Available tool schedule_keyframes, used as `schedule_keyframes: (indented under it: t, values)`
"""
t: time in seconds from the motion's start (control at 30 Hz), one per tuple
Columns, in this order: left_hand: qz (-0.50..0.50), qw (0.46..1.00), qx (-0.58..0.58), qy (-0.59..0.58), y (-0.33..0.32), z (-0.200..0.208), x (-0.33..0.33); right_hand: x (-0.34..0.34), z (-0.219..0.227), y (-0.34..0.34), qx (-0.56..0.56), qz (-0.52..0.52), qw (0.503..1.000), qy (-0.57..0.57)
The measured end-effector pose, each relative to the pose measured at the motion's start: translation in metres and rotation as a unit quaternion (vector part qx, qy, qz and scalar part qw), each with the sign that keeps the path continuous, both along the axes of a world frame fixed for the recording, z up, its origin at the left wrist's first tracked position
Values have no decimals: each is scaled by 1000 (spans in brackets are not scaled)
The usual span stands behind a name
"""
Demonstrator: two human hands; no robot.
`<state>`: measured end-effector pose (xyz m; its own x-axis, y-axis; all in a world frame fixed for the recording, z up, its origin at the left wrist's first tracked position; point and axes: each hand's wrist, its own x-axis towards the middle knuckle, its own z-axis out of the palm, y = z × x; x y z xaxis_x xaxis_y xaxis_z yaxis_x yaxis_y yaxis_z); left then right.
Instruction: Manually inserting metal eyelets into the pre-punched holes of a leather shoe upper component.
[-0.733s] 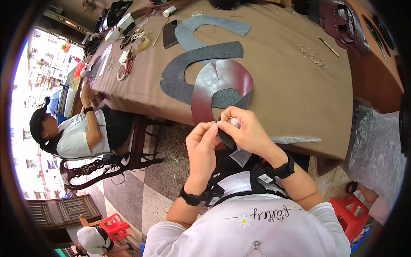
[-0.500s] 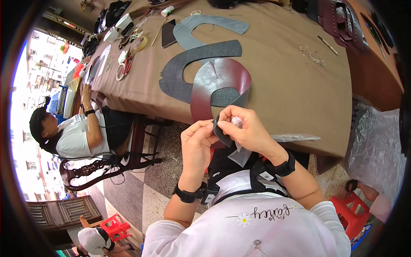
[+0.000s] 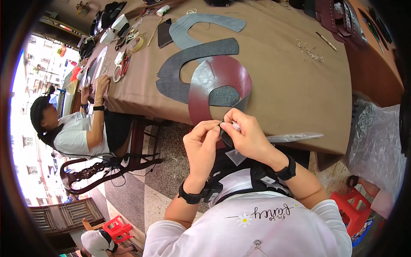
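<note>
Just off the table's near edge, my left hand (image 3: 202,144) and my right hand (image 3: 247,132) meet fingertip to fingertip. Both pinch a dark grey flexible piece (image 3: 226,138); anything small between the fingertips is hidden. A crumpled clear plastic bag (image 3: 236,156) hangs below my right hand, its top seemingly tucked in that palm. Right beyond my fingers lies a glossy burgundy U-shaped leather piece (image 3: 199,100) with small holes along its edge and a curled-up side showing grey backing. Whether the pinched piece joins it, I cannot tell.
Dark grey (image 3: 171,85) and light grey (image 3: 182,32) U-shaped pieces lie farther back on the brown tablecloth (image 3: 291,94). Scissors (image 3: 124,66) and tape (image 3: 136,43) are at left, small beads (image 3: 310,52) at right. A co-worker (image 3: 81,128) sits at left; a red stool (image 3: 352,210) stands at right.
My fingertips have drawn closer together over the dark grey piece, and the left hand has shifted slightly right. The co-worker's arm has moved out over the table. The view has shifted a little.
</note>
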<state>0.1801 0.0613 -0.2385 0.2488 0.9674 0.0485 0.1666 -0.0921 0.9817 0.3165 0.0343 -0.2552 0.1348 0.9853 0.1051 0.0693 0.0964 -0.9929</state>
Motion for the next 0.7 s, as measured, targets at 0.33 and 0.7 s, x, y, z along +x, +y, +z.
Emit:
schedule_keyframes:
  t: [0.33,0.7]
  values:
    - [121,980,-95,-124,-4,-14,-3,21,4,-12,-38,-44,998,-18]
    - [127,965,6,-228,9,-8,-30,44,-4,-8,0,-106,994,-24]
